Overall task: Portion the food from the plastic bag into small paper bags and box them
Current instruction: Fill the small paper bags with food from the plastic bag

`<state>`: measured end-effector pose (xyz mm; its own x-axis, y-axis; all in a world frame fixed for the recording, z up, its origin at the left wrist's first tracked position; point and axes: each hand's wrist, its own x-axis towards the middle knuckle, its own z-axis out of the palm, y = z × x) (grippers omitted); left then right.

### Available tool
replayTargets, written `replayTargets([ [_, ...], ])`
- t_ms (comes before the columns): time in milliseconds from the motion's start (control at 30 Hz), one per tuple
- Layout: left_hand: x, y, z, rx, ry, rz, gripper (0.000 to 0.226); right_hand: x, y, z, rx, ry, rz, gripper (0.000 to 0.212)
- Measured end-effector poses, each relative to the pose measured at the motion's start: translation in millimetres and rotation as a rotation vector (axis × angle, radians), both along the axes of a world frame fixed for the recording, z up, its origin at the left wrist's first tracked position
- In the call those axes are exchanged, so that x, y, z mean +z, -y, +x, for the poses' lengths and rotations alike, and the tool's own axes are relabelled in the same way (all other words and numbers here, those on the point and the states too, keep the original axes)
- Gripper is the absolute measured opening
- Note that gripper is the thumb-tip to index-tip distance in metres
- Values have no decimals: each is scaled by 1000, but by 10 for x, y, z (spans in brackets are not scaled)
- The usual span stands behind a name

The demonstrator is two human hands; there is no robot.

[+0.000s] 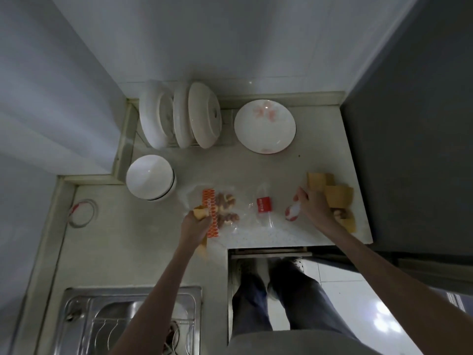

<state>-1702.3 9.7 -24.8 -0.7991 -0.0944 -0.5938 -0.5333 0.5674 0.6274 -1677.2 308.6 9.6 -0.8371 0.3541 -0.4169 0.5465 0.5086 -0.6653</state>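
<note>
On the pale bench (294,234), a white bowl (149,176) sits at the left. Just right of it, the left hand (195,221) grips a small paper bag (201,211) over the clear plastic bag (217,208) of food. A red-labelled packet (264,204) lies between the hands. The right hand (313,204) pinches a red-and-white wrapper (293,211), beside brown paper bags (332,193) at the bench's right edge.

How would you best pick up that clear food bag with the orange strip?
Probably by the orange strip of the plastic bag, coming from above on the near side. The bag lies flat on the counter, the food bunches beyond the strip, and the strip looks stiffer than the film.
</note>
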Motion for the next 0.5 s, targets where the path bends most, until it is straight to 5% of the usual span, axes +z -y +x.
replayTargets([
  [367, -53, -170, -282, 122, 64, 34, 62, -201, 149, -164, -74, -100, -14, 32],
  [500, -77, -243, -243, 167, 92, 123, 56, -261, 185, -197, -69, -60, -62, 34],
])
